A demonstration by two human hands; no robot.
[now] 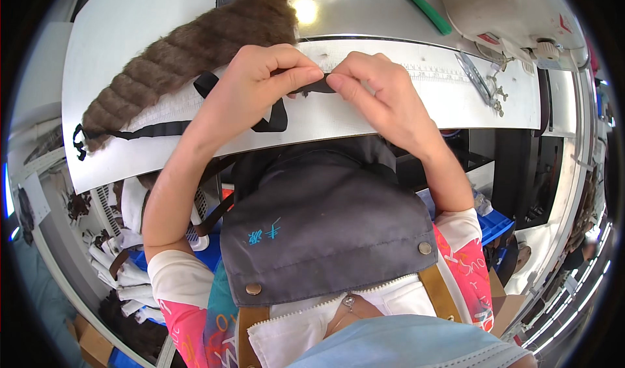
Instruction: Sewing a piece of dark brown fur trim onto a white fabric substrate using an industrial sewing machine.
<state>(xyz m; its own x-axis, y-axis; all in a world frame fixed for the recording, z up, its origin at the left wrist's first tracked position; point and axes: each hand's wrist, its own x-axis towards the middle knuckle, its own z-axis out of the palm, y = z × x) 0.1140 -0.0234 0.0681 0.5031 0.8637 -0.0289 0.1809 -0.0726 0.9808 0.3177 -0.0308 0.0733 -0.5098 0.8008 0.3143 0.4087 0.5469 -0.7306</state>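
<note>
Both hands meet at the centre of the pale surface (390, 117). The left hand (260, 84) and right hand (377, 91) each have fingers clamped on a short section of black strap (319, 86) stretched between them. The strap trails toward 8 o'clock, under a brown ribbed fur piece (189, 52). A green-handled tool (426, 10) lies at 1 o'clock, well apart.

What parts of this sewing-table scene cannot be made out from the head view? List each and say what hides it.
- Black strap, head view: its pinched section is hidden by the left hand and right hand.
- Sewing machine, head view: cut off by the picture's upper rim.
- Brown fur piece, head view: its underside and stitching are hidden.
- Small metal tool, head view: too small to identify.
</note>
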